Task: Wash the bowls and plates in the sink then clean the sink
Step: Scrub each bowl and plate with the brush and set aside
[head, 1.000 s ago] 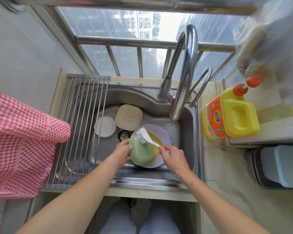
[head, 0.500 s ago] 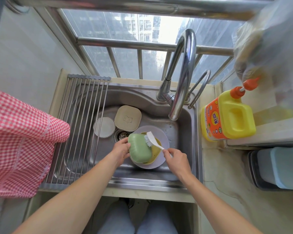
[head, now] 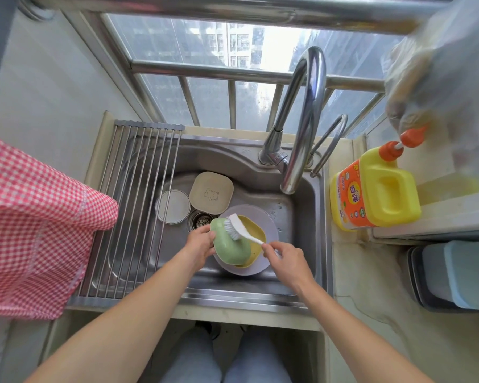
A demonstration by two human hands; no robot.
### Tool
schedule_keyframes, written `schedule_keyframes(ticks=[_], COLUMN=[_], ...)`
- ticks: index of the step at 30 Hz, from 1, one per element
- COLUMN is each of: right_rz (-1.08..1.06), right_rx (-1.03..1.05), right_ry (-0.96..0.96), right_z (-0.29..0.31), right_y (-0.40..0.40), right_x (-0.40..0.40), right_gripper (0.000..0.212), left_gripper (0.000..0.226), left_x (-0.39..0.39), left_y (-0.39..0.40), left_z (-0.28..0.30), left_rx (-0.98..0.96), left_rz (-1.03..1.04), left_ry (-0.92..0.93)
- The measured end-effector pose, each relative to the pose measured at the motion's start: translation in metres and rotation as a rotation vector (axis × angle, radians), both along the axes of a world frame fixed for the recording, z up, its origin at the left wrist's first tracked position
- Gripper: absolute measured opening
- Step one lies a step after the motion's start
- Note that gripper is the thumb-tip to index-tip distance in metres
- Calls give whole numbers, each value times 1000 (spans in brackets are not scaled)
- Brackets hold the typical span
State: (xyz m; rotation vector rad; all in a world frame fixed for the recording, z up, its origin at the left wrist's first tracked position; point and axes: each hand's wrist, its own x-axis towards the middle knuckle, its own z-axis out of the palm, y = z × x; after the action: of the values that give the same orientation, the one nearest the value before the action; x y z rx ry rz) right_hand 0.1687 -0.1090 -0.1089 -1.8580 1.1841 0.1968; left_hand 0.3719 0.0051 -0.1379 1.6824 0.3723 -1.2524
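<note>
Scrubbing step: the green bowl (head: 231, 244) is being brushed over the sink (head: 302, 217), just in front of the drain (head: 201, 220) (the drain is my landmark here).
Green bowl: it is tilted, held above a yellow bowl (head: 253, 239) which lies on a pale round plate (head: 270, 230), all just to the right of the drain and toward the person.
Left hand (head: 199, 246): fingers curled around the left edge of the green bowl, gripping it; it is on the drain side of the bowl.
Right hand (head: 284, 257): it pinches the end of the handle of the white brush (head: 239, 226), fingers closed on it; this hand is farther from the drain than the bowl.
Key relation: the brush's long axis runs from the right hand diagonally up and left toward the drain, and the bristle head touches the upper part of the green bowl. I judge the next stroke must follow this axis while the left hand keeps the bowl steady.
Other dishes: a beige square dish (head: 211, 193) is just behind the drain, and a white round plate (head: 173, 206) just left of it; both seem not yet washed.
Tap (head: 304, 120): behind and right of the drain; I see no water running.
Progress: early, in my judgement, since the sink is not yet cleaned.
</note>
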Motion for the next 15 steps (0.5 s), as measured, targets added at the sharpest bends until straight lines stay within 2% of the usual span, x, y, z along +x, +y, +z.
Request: schedule_keyframes(ticks=[2,6,11,15], right_rz=[-17,76,-81,-2], right_rx=[-25,40,-109,30], right_ry=[44,-55,109,-37], right_z=[0,5,3,12], right_y=[-1,7,7,5], right_x=[-3,0,6,8], right_gripper=[36,39,34,35], left_gripper=[29,24,33,38], left_x=[0,0,-4,-2], left_y=[3,5,7,8], left_z=[-2,-12,-16,-17], left_rx=[-4,-4,-2,8], left_rz=[2,-63,-155,-205], left_ry=[3,-8,-45,-118])
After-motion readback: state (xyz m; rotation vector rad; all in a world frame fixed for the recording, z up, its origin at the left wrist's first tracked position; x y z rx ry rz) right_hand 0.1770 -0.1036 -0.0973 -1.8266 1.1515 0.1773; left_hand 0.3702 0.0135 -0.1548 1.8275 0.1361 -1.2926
